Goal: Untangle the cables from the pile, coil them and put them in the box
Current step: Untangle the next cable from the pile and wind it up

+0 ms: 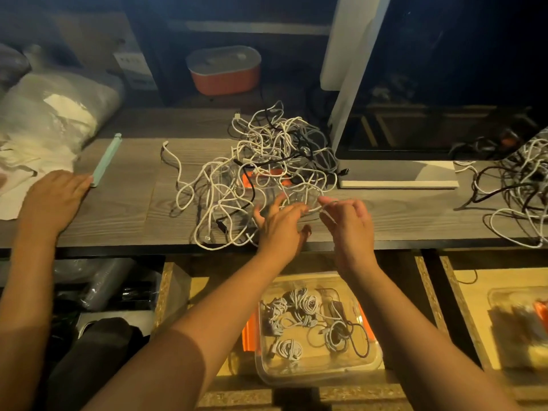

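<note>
Evidently freeing one white cable (314, 209) at the near edge of the pile (281, 149): pinched in the right hand (350, 223), probably steadied by the open, spread left hand (281, 226); box (370, 363) of finished coils below the pile.

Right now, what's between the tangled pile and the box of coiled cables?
In the head view: the table's front edge, the left hand, and the right hand pinching a white cable.

Right hand (350, 223) pinches a white cable (313, 209) at the pile (281, 149), left hand (281, 228) touching
</note>
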A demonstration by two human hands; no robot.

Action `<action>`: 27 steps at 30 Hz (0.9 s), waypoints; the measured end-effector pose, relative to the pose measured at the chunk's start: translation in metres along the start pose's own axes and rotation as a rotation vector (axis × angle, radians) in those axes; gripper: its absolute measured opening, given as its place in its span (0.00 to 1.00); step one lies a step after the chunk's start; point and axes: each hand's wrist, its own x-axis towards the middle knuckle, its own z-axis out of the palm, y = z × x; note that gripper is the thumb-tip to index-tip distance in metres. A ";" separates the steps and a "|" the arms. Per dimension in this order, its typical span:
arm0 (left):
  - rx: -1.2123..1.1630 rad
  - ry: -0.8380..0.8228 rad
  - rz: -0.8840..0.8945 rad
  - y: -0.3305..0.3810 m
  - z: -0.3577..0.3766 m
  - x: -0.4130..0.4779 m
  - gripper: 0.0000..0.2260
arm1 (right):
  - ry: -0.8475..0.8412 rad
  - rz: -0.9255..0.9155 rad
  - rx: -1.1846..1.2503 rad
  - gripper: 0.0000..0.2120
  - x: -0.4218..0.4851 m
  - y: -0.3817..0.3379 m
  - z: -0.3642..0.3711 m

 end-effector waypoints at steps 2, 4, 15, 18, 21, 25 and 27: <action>0.017 0.036 0.030 -0.001 0.004 0.005 0.09 | 0.037 0.024 0.167 0.11 0.001 -0.005 0.003; 0.046 0.059 0.052 0.000 0.004 0.010 0.07 | 0.072 0.028 0.150 0.12 0.001 -0.005 0.001; 0.252 0.017 -0.011 -0.024 -0.011 0.030 0.16 | -0.593 0.049 -1.330 0.06 0.012 -0.004 -0.028; 0.207 0.185 0.087 -0.024 -0.008 0.026 0.15 | -0.465 -0.110 -0.959 0.09 0.009 -0.003 -0.019; 0.142 0.502 0.295 -0.017 -0.003 0.018 0.08 | -0.171 -0.194 -0.625 0.10 0.010 -0.007 -0.010; 0.028 0.478 0.314 -0.006 -0.001 0.012 0.09 | 0.016 -0.042 -0.038 0.11 0.007 -0.024 0.007; -0.016 0.375 0.271 -0.007 0.001 0.013 0.09 | 0.016 -0.014 0.179 0.12 0.004 -0.036 0.009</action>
